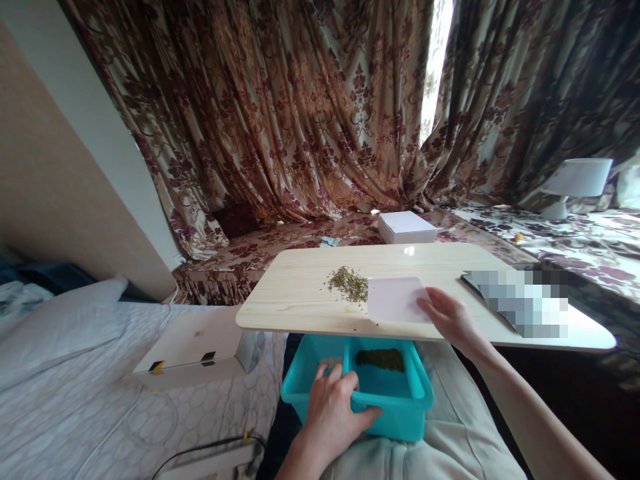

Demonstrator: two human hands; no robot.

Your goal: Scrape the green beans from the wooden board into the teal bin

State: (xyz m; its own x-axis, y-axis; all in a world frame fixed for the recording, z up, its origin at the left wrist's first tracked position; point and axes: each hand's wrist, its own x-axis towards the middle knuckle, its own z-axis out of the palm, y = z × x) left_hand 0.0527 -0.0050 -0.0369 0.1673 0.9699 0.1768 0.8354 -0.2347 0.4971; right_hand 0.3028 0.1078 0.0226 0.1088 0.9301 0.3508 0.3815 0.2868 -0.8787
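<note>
My right hand (450, 319) pinches the right edge of a thin white rectangular sheet (395, 301), which lies low over the wooden tabletop (280, 293). Just left of the sheet is a loose pile of small greenish-brown grains or seeds (349, 285), with a few stray bits near the front edge. Below that edge, a teal two-compartment bin (420, 407) rests by my lap. My left hand (333, 403) grips its near rim, fingers over the divider and thumb along the right-hand compartment. Dark green material (380, 360) lies in that right compartment; my fingers partly hide the left one.
A dark-edged flat object (520, 303), blurred out, lies on the table's right side. Behind the table stands a white box (407, 227). To the left, a white case (195, 340) and cables rest on the bed (60, 393). A lamp (580, 180) stands far right.
</note>
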